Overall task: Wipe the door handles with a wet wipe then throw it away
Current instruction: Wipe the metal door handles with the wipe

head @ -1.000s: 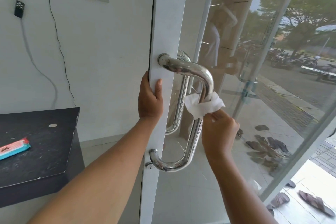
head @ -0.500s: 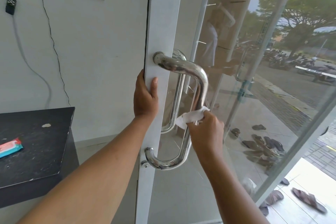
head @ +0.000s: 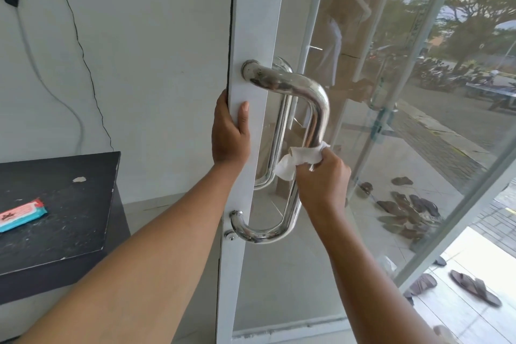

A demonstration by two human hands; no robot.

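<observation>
Lying at the far left, a pack of wipes [head: 22, 213] rests on the black table [head: 69, 232], well apart from the door. Next, the left hand [head: 230, 131] grips the edge of the white door frame [head: 259, 22], thumb flat on the near face and fingers curled round behind. Right of that, the near steel handle [head: 290, 85] has the wet wipe [head: 304, 155] wrapped round the middle of its upright bar, and the right hand [head: 324, 184] clenches the wipe round that bar. A 2nd handle [head: 280, 126] shows through the glass on the far side. I judge the task about midway. Wiping is under way on 1 handle, its lower bend and the 2nd handle may need attention, and the wipe is not yet thrown away. No bin is in view.
</observation>
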